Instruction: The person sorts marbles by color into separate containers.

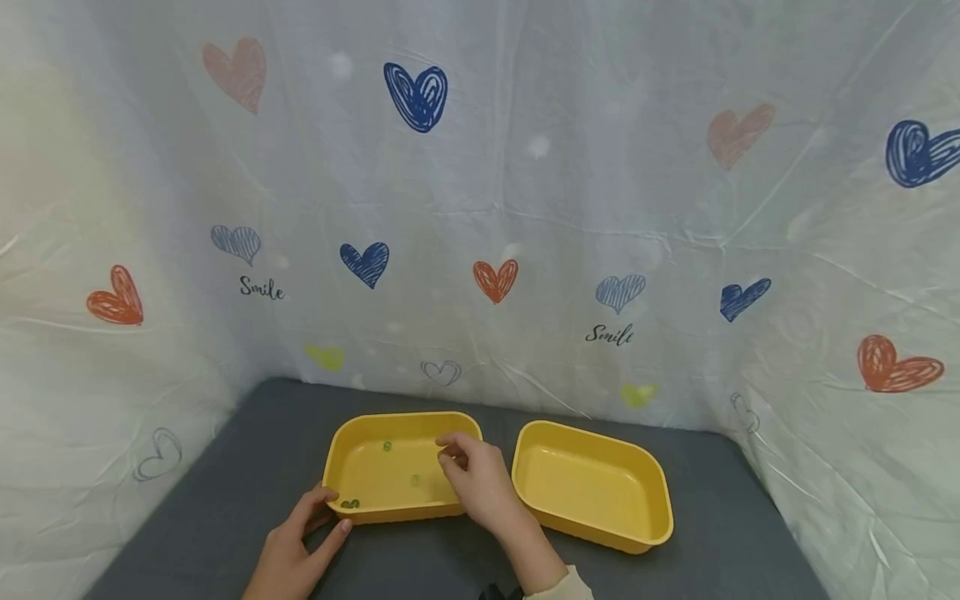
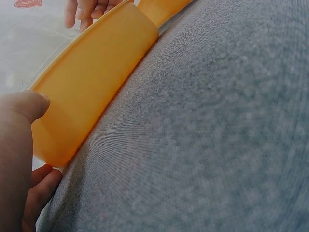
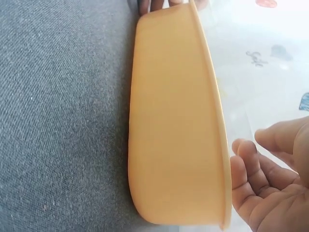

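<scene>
Two yellow plastic bins stand side by side. The left bin (image 1: 405, 423) holds several small green translucent pieces: one piece (image 1: 387, 446) near the back, a faint piece (image 1: 416, 481) around the middle, and a cluster (image 1: 350, 504) in the front left corner. Their kind is too small to tell. My left hand (image 1: 298, 542) grips that corner, its thumb (image 2: 36, 104) against the front wall and its other fingers round the left end. Over the bin's right end hovers my right hand (image 1: 480, 483), fingers loosely bent, thumb apart from them. Nothing shows between them in the right wrist view.
The right bin (image 1: 592, 433) sits slightly angled close beside the left one, with nothing visible inside. Both rest on a dark grey cloth surface (image 1: 712, 533). A white curtain (image 1: 555, 192) printed with hearts hangs behind and along the sides.
</scene>
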Demonstrator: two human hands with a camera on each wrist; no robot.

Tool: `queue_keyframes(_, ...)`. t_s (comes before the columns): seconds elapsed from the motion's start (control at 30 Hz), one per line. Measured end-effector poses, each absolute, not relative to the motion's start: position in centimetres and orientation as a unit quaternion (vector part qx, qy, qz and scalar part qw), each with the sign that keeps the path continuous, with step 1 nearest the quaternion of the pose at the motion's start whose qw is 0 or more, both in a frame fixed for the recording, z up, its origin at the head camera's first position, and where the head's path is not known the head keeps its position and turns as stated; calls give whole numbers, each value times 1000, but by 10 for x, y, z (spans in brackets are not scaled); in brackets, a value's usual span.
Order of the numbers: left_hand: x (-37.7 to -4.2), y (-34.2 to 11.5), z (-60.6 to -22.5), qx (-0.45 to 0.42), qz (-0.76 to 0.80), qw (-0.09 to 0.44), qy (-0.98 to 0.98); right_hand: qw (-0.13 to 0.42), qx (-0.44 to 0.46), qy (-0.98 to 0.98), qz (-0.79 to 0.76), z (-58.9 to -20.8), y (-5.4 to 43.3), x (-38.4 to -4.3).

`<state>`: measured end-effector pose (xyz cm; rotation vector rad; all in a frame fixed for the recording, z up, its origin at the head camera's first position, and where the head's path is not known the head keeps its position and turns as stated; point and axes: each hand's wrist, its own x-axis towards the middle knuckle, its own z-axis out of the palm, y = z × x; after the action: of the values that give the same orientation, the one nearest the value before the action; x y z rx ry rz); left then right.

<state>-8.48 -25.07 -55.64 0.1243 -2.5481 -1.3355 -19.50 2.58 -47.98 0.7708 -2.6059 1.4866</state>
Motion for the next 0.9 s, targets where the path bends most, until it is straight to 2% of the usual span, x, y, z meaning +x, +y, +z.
queue_keyframes(0.5,-85,-253,-555,54,-455,125,-880,21,258,-833,488,-474,29,-200)
queue_keyframes(0.77,-83,-251,-554,72,-464,91,-878,15,258,-825,503,-476,37,-193)
queue_keyframes(0.9,-84,-250,-554,68,-462,101,-878,15,260,-823,505,-474,39,-193)
